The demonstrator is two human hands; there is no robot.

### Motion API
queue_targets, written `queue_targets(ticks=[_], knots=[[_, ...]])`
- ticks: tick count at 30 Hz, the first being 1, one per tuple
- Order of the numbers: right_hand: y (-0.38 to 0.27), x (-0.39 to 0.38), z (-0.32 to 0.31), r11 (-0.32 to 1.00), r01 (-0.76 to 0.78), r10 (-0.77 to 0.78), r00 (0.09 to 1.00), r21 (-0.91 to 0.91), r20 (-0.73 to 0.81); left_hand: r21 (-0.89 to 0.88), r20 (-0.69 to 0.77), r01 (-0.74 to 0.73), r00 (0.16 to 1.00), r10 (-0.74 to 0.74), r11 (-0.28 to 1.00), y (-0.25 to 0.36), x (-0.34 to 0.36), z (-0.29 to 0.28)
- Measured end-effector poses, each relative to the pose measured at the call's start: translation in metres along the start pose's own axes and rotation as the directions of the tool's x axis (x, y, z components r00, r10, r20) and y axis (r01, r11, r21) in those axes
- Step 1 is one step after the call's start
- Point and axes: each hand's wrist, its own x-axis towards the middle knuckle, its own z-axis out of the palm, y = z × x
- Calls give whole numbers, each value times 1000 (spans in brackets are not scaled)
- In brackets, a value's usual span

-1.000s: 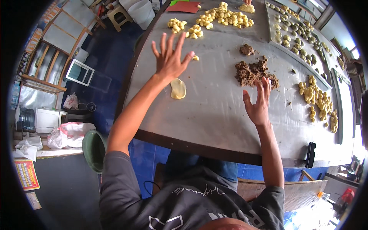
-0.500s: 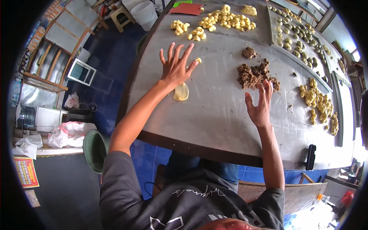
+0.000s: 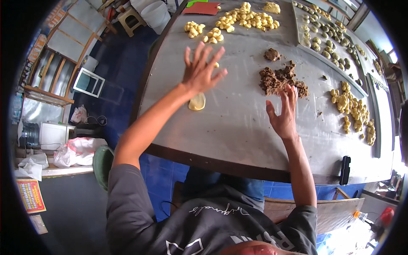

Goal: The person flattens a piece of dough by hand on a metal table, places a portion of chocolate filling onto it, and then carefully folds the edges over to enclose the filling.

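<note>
Fingers spread wide, my left hand (image 3: pixel 200 71) hovers over the left part of the metal tabletop, a little blurred, with nothing in it. Just below its wrist lies a flattened yellow dough disc (image 3: pixel 197 102). A small dough ball (image 3: pixel 216 65) shows beside its fingers, partly covered. My right hand (image 3: pixel 284 115) has its thumb apart and its other fingers stretched toward the near edge of a crumbly dark brown filling heap (image 3: pixel 272 80); whether the fingertips touch it, I cannot tell. Behind the heap sits a smaller brown lump (image 3: pixel 272 54).
Yellow dough pieces (image 3: pixel 246 19) are piled at the far side, more dough pieces (image 3: pixel 355 108) at the right. A metal tray (image 3: pixel 327 38) holds rows of greenish and pale balls. A red sheet (image 3: pixel 202 8) lies at the far left, a black object (image 3: pixel 345 170) on the near right edge.
My left hand has shifted slightly to the right over the table, still spread. The right hand stays by the brown filling. The whole view has moved a little.
</note>
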Motion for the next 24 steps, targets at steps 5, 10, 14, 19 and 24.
queue_targets(ticks=[5,10,14,19,24], knots=[[-1,-1,1,1000,0,0,1000,11,-3,-103,-123,58,990,-70,993,1,17,-6],[-1,1,3,999,40,-40,999,5,-13,-73,23,-49,998,51,996,18,-1,1],[-5,-1,2,999,42,-42,999,3,16,-107,-67,26,997,-33,994,4,11,-4],[-1,5,4,997,72,-72,997,-1,-13,-95,103,7,995,3,995,11,-16,0],[-2,1,10,993,118,-118,993,-5,25,-76,23,22,1000,-20,997,10,10,-2]])
